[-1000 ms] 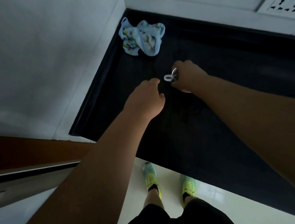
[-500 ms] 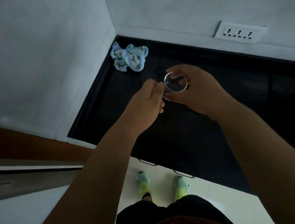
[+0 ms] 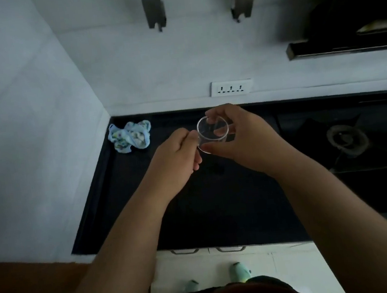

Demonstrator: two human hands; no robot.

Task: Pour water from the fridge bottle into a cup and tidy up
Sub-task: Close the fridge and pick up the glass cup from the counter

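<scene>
A small clear glass cup point(image 3: 213, 131) hangs above the black countertop point(image 3: 194, 206), its open mouth tilted toward me. My right hand point(image 3: 242, 138) wraps around it from the right, fingers over the rim and under the base. My left hand point(image 3: 176, 155) is curled and pinches the cup's left side, where a handle seems to be. No bottle is in view.
A crumpled light-blue patterned cloth point(image 3: 130, 139) lies in the counter's back left corner. A gas stove burner point(image 3: 347, 139) sits on the right. A white socket strip point(image 3: 231, 87) is on the wall behind, and two metal brackets point(image 3: 154, 13) hang higher up. White walls close off the left.
The cup has been lifted off the counter and turned so its mouth faces me. Both hands rose with it, and my view tilted upward, revealing the wall and stove.
</scene>
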